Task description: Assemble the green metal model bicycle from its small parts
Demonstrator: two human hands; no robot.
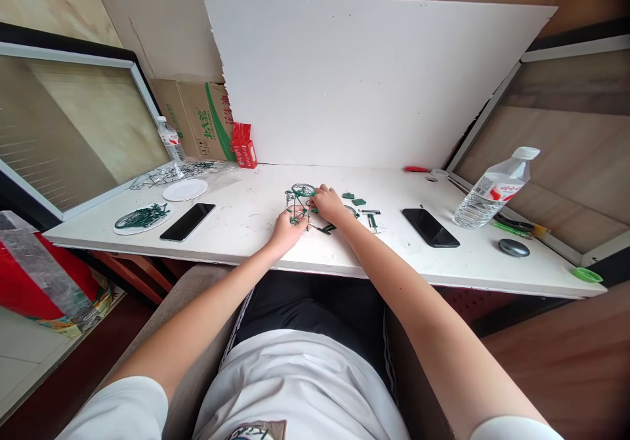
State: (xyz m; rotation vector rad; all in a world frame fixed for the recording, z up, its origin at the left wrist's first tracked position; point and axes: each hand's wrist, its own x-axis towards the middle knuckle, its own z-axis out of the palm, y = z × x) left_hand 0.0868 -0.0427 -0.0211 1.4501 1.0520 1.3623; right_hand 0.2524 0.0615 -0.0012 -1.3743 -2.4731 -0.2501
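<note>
A white bench (241, 214) runs across the view, its front edge just before the seated person's lap. A tall white board (374, 86) stands along the back, with framed panes at either end, the left pane (73, 119) and the right pane (556, 132). A cardboard box (197, 115) and a red packet (244, 146) stand at the back left, near a water bottle (170, 141).

The green model bicycle (297, 209) is near the middle of the bench, towards the front. The left hand (287, 231) has its fingers closed on the frame. The right hand (327, 202) is beside it, fingertips drawn narrow near the wheel; whether they grip anything I cannot tell. Small green parts (359, 202) lie just right of that hand.

Bare white surface stretches from the left hand to the left phone (188, 222), and from the parts to the right phone (430, 227). Farther right, another bottle (497, 189) and a dark rounded object (514, 248) crowd that end, and a green ring (587, 275) sits at the corner.
</note>
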